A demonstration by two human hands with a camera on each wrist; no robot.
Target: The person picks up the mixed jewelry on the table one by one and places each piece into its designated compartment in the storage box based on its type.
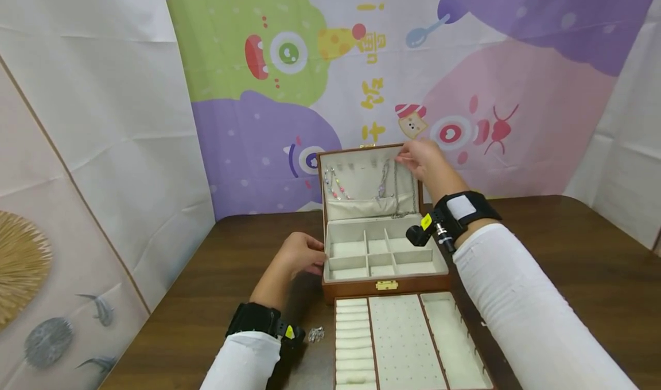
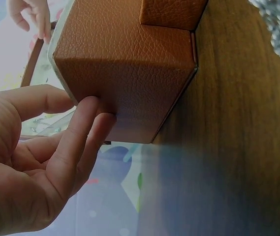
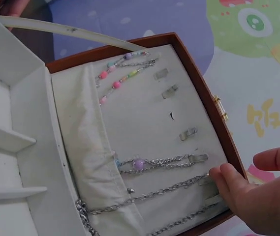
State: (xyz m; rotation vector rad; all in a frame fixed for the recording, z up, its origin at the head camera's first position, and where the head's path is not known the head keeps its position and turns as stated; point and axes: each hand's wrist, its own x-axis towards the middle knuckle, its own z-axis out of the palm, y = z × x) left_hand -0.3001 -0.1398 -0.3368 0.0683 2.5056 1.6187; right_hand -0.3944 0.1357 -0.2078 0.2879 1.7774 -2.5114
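Observation:
A brown leather jewelry box [image 1: 338, 289] stands with its lid raised and a cream compartment tray inside. My left hand [image 1: 302, 255] touches the box's left side; in the left wrist view its fingertips [image 2: 88, 105] rest against the leather wall near the rim. At the lid's upper right corner is my right hand [image 1: 423, 158]. Its fingertips [image 3: 223, 177] touch the lining beside the hooked end of a silver chain necklace [image 3: 164, 189], and its thumb stands apart. Inside the lid also hang a colorful beaded necklace [image 3: 116, 84] and a silver chain with a purple bead [image 3: 139, 164].
In front of the box lies a cream jewelry tray [image 1: 403, 338] with ring rolls, a panel of small holes and a hooked section. A small heap of silver chain [image 1: 316, 334] lies on the wooden table [image 1: 181, 304] left of it. A cartoon cloth [image 1: 372, 92] hangs behind.

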